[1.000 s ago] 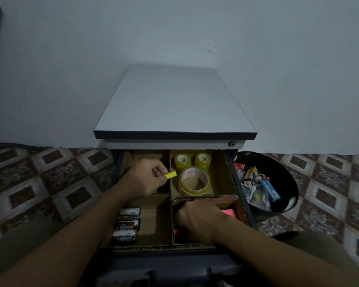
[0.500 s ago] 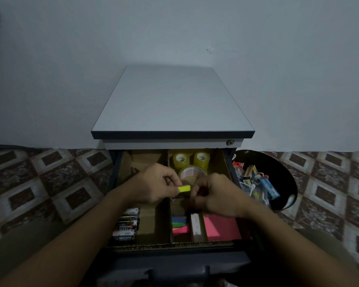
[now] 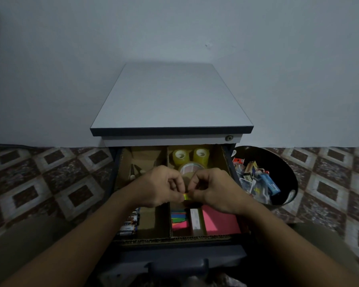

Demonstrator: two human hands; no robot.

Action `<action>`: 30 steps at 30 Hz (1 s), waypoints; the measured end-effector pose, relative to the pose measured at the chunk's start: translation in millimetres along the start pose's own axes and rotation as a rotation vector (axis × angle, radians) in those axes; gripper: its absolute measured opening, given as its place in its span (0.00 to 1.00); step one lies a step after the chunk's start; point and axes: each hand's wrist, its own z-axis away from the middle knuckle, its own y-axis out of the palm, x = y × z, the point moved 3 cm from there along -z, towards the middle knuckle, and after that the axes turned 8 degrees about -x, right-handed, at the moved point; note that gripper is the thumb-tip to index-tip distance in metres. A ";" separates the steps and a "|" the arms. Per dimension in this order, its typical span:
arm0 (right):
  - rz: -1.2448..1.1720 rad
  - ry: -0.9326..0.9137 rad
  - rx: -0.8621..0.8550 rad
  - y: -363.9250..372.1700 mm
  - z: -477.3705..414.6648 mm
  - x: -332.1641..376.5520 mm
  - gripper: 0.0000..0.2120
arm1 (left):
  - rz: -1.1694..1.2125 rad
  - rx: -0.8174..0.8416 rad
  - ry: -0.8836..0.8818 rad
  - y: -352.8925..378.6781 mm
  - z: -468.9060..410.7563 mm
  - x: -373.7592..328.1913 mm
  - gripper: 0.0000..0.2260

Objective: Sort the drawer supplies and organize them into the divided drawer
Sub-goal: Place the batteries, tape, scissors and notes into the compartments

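A: Both hands on it now! The left hand [image 3: 162, 186] pinches the little yellow sticky tab [image 3: 186, 197] between thumb and forefinger, and the right hand [image 3: 214, 189] has come up to nip its other end, fingers curled in tight.

B: That's the change. A second ago the right hand was down in the near-right compartment, covering the pink sticky notes [image 3: 220, 222]. The left held the tab alone, further back over the left side. Half a second ago the two were only closing in.

A: And now the tab hangs in the air between the fingertips, about over the centre divider of the drawer [image 3: 174, 238], not in any compartment yet. Less of it shows than before, just a sliver of yellow.

B: What does that mean for the sorting? My read is that they're peeling or straightening it before it joins the coloured flags [image 3: 179, 219] in that near-right section, which is uncovered again.

A: Seems fair. Tape rolls [image 3: 180, 156] sit back-right and batteries [image 3: 130, 223] near-left.

B: And the black bin [image 3: 286, 162] beside the drawer holds plenty of unsorted supplies, so I'd say there's a long way to go.
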 end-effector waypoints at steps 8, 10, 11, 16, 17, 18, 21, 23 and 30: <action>0.077 -0.024 0.110 9.2 8.9 5.1 0.03 | -0.127 0.077 0.010 5.5 4.9 -3.3 0.04; 0.089 -0.030 0.143 13.7 10.6 4.5 0.02 | -0.116 0.113 0.002 3.2 7.7 -3.0 0.04; 0.102 -0.029 0.156 15.4 11.2 3.6 0.02 | -0.077 0.106 0.009 -0.4 8.7 -3.0 0.04; 0.189 -0.025 0.271 28.4 15.2 2.5 0.05 | 0.025 -0.191 0.075 -22.7 4.4 10.6 0.03; 0.225 -0.044 0.296 31.9 14.7 3.5 0.05 | 0.015 -0.226 0.063 -23.6 4.0 14.0 0.03; 0.263 -0.063 0.318 35.2 14.2 4.5 0.05 | 0.012 -0.246 0.052 -23.5 3.3 17.6 0.04; 0.385 -0.095 0.362 43.1 11.4 6.6 0.06 | 0.066 -0.257 0.040 -22.5 2.7 25.5 0.05; 0.448 -0.094 0.388 48.1 9.7 6.5 0.06 | 0.092 -0.257 0.028 -22.6 1.7 28.6 0.06; 0.654 -0.104 0.376 57.4 4.1 11.3 0.09 | 0.121 -0.255 0.008 -22.0 -1.2 32.9 0.06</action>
